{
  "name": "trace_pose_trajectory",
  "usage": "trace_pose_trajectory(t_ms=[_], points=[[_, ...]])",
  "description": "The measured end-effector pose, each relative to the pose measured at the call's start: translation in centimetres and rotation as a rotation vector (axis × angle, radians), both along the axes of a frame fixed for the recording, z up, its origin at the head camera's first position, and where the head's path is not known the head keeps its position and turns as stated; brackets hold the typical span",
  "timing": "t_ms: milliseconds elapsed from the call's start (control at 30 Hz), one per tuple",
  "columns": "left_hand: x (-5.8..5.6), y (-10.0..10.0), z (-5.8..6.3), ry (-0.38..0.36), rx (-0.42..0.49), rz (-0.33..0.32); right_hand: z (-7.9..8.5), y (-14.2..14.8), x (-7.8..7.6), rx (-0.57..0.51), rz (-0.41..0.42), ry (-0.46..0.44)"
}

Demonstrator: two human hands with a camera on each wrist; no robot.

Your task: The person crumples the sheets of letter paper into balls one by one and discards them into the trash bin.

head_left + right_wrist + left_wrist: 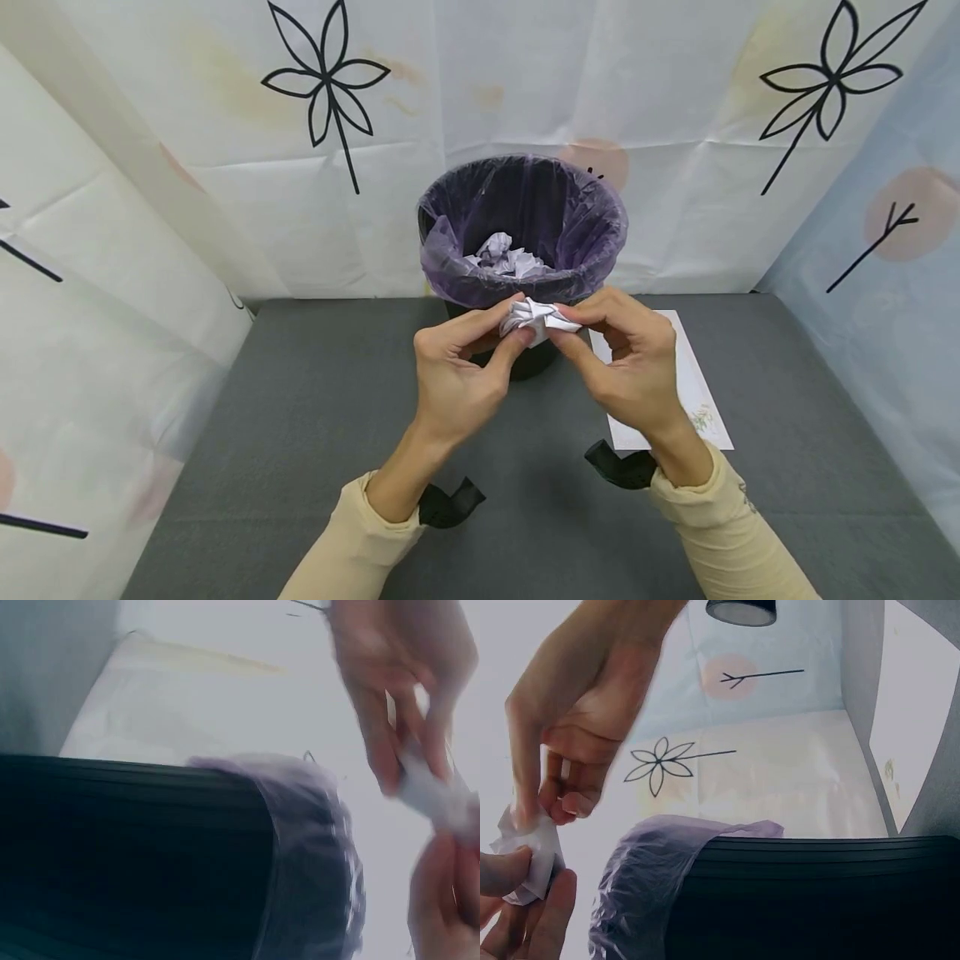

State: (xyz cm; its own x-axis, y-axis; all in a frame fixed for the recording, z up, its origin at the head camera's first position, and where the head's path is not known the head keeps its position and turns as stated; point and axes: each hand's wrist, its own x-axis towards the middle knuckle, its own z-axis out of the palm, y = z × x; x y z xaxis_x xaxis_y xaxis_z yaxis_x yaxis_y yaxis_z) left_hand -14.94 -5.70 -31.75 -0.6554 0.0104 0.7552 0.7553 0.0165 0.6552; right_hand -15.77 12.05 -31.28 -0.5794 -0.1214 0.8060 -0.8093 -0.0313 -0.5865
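Both hands pinch one crumpled sheet of white paper (pixel 536 315) between thumbs and fingers, in front of the near rim of a black bin. The left hand (pixel 463 367) holds its left side and the right hand (pixel 626 358) its right side. In the left wrist view the crumpled paper (pixel 532 859) sits between the fingertips of both hands. The right wrist view shows the paper (pixel 435 791) blurred. The bin has a purple plastic liner (pixel 588 225) folded over its rim. Inside lie several crumpled white papers (pixel 510 257).
A flat white sheet (pixel 693 375) with a small printed plant motif lies on the grey table (pixel 322 417), partly under the right hand and forearm. Fabric walls (pixel 510 75) with flower drawings stand behind and at both sides. A black strap hangs at each wrist.
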Motion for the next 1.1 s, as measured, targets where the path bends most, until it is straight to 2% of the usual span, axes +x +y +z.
trace_pose_trajectory(t_ms=[100,167,267,333,500,600,733,933,1100], points=[[0.0,-0.5,0.2,-0.046,0.013,-0.056,0.4,1.3,-0.3,-0.005,0.255,-0.109],[0.0,-0.7,0.4,-0.071,0.012,-0.1,0.4,1.9,-0.7,-0.02,0.395,-0.157],[0.1,-0.9,0.7,-0.09,0.004,-0.158,0.3,2.4,-1.3,-0.052,0.545,-0.227],[0.1,-1.0,0.8,-0.095,-0.004,-0.18,0.1,2.5,-1.5,-0.069,0.604,-0.289],[0.1,-1.0,0.7,-0.084,-0.019,-0.189,-0.2,2.6,-1.8,-0.044,0.635,-0.473],[0.0,-0.9,0.7,-0.064,-0.027,-0.181,-0.3,2.6,-1.9,-0.016,0.638,-0.523],[0.0,-0.7,0.7,-0.037,-0.04,-0.148,-0.3,2.5,-1.9,-0.024,0.611,-0.512],[0.2,-0.2,0.7,-0.016,-0.051,-0.086,-0.1,1.8,-1.6,-0.056,0.506,-0.433],[0.2,0.0,0.7,0.007,-0.078,-0.044,0.1,1.2,-1.2,-0.076,0.449,-0.395]])
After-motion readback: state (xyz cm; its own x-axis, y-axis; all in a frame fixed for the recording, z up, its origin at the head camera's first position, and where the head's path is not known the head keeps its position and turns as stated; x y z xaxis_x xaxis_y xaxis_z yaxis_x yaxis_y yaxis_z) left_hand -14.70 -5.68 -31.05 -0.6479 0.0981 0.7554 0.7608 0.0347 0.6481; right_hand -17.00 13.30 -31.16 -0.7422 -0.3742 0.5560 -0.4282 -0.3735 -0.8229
